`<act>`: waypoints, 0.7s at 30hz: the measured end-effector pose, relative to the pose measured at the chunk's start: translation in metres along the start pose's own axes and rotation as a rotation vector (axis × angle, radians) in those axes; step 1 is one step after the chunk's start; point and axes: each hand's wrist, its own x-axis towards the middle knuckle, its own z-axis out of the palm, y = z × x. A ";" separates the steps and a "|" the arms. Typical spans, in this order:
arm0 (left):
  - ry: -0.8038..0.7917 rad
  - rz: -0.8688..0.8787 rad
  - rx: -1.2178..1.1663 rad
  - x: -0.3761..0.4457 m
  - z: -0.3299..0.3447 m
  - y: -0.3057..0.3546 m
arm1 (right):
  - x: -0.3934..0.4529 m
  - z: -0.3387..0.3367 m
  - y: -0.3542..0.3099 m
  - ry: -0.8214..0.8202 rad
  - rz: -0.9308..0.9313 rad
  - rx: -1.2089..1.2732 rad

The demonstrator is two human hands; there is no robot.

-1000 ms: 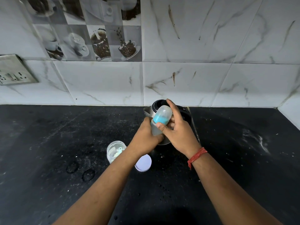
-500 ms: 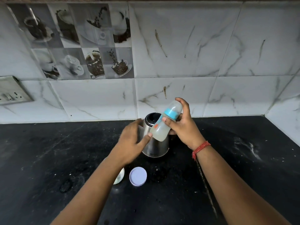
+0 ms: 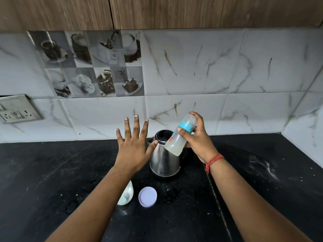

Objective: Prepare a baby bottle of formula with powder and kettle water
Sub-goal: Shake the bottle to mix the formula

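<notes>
My right hand [image 3: 197,137] grips a capped baby bottle [image 3: 180,137] with a blue collar, tilted with its cap up and to the right, cloudy liquid in its lower part. The bottle hangs above and just right of a steel kettle [image 3: 164,159] with a black lid that stands on the black counter [image 3: 52,172]. My left hand [image 3: 134,144] is spread flat in the air left of the kettle, holding nothing, thumb near the kettle's top. A clear powder jar [image 3: 126,194] is half hidden under my left forearm. Its pale lilac lid [image 3: 147,196] lies beside it.
A marble-tiled wall [image 3: 227,75] rises behind the counter and turns forward at the right corner. A metal switch-and-socket plate [image 3: 15,109] sits on the wall at far left. Wooden cabinets [image 3: 157,13] hang overhead. White powder streaks [image 3: 267,168] mark the counter at right.
My left hand let go of the bottle, lifted and spread its fingers. My right hand raised the bottle and tilted it. The view tipped upward, bringing the cabinets into sight.
</notes>
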 end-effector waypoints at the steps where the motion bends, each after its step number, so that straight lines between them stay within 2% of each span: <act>1: -0.002 -0.001 0.010 -0.001 -0.002 0.002 | -0.002 0.000 -0.001 0.000 -0.003 -0.005; 6: 0.016 -0.003 0.016 -0.005 -0.008 0.009 | -0.007 -0.007 -0.011 -0.012 -0.061 -0.106; 8: 0.021 -0.004 0.012 -0.005 -0.010 0.011 | -0.010 -0.011 -0.020 0.093 -0.098 -0.030; 11: 0.030 -0.002 0.011 -0.006 -0.014 0.014 | -0.014 -0.011 -0.023 0.352 -0.146 0.169; 14: 0.039 0.008 0.011 -0.007 -0.017 0.016 | -0.020 -0.003 -0.021 0.204 -0.127 -0.036; 17: 0.044 0.001 0.001 -0.007 -0.017 0.018 | -0.020 -0.005 -0.019 0.350 -0.090 0.142; 18: 0.046 -0.001 0.000 -0.007 -0.018 0.018 | -0.019 -0.006 -0.020 0.349 -0.084 0.167; 20: 0.049 0.002 0.001 -0.007 -0.018 0.019 | -0.022 -0.001 -0.020 0.244 -0.091 0.059; 21: 0.048 0.001 -0.001 -0.007 -0.018 0.019 | -0.023 0.001 -0.019 0.248 -0.104 0.023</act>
